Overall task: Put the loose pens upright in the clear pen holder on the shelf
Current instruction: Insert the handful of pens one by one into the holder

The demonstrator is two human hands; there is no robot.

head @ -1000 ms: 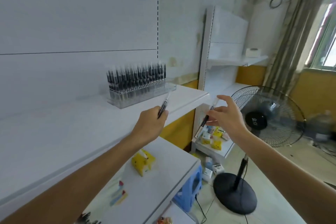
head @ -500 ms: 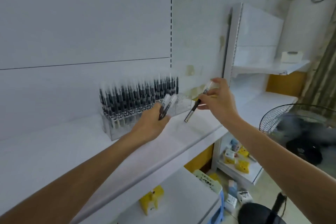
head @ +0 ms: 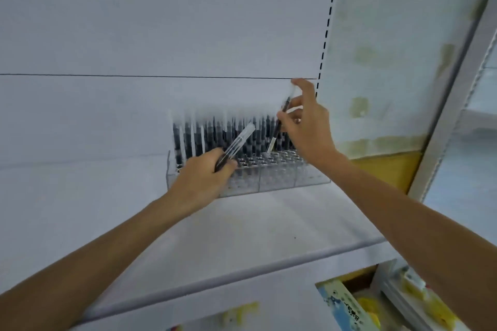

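Observation:
A clear pen holder [head: 279, 180] stands on the white shelf [head: 269, 226] against the back panel, its rear rows filled with several upright black pens [head: 215, 134]. My right hand [head: 305, 126] pinches one black pen [head: 278, 126] nearly upright, its lower tip just above the holder's open front holes. My left hand [head: 207, 180] grips a small bunch of loose pens [head: 238, 142] in front of the holder's left part, their clear caps pointing up and right.
A slotted upright [head: 326, 24] runs down the back panel right of the holder. A second shelf unit [head: 457, 105] stands to the right. Below the shelf edge lie yellow and printed boxes [head: 349, 306].
The view has closed in on the shelf. My right hand has carried its pen left over the holder and turned it nearly upright. My left hand has moved up to the holder's front.

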